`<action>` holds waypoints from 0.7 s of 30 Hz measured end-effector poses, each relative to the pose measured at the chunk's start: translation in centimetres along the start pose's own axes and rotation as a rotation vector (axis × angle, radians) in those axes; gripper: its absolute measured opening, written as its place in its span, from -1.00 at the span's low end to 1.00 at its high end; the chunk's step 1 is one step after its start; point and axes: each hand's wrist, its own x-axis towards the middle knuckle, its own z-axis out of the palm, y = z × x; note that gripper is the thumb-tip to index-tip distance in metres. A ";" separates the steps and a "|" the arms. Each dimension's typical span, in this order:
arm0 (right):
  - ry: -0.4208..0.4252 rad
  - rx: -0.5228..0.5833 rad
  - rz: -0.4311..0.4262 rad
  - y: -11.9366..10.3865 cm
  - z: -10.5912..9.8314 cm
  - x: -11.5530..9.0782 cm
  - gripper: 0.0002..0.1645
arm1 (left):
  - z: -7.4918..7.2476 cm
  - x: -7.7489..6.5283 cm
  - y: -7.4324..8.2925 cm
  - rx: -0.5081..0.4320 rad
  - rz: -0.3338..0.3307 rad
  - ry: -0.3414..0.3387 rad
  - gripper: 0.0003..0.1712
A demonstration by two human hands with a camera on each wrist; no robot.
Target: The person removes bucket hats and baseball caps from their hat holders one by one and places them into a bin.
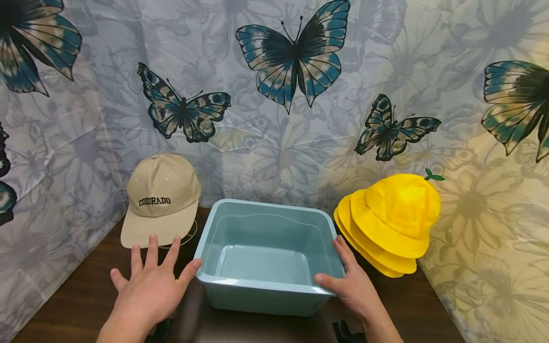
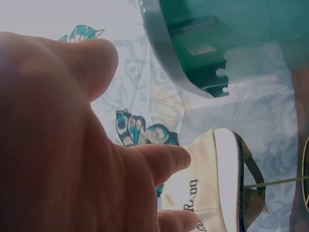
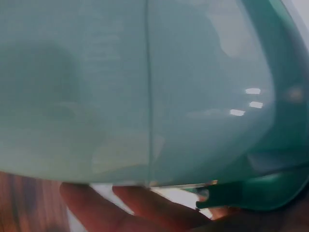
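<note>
A light blue plastic tub stands on the brown table, with nothing in its visible inside. My left hand hovers palm down with its fingers spread, its thumb tip close to the tub's left front corner; whether it touches cannot be told. Beyond those fingers sits a beige cap lettered COLORADO, also in the left wrist view. My right hand holds the tub's right front corner, thumb over the rim and fingers along the outer side. In the right wrist view the tub wall hides most of the hand.
To the tub's right rests a stack of yellow bucket hats, the top one bearing a green sprout. A thin cord loop lies beside the cap. Behind everything hangs a butterfly-print cloth. Dark table wood shows at the left front.
</note>
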 end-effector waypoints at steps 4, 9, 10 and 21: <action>-0.008 -0.020 0.011 -0.3 0.1 0.0 0.30 | 0.1 0.0 -0.5 -0.008 -0.005 -0.006 0.22; -0.011 -0.028 0.038 -0.6 0.0 0.0 0.34 | 0.0 0.2 -1.1 -0.013 -0.013 -0.008 0.20; -0.011 -0.030 0.037 -0.6 0.0 0.1 0.34 | -0.1 0.2 -1.2 -0.012 -0.014 -0.009 0.20; -0.018 -0.029 0.023 -0.4 0.1 0.1 0.32 | -3.3 1.4 -3.9 0.018 0.136 0.298 0.21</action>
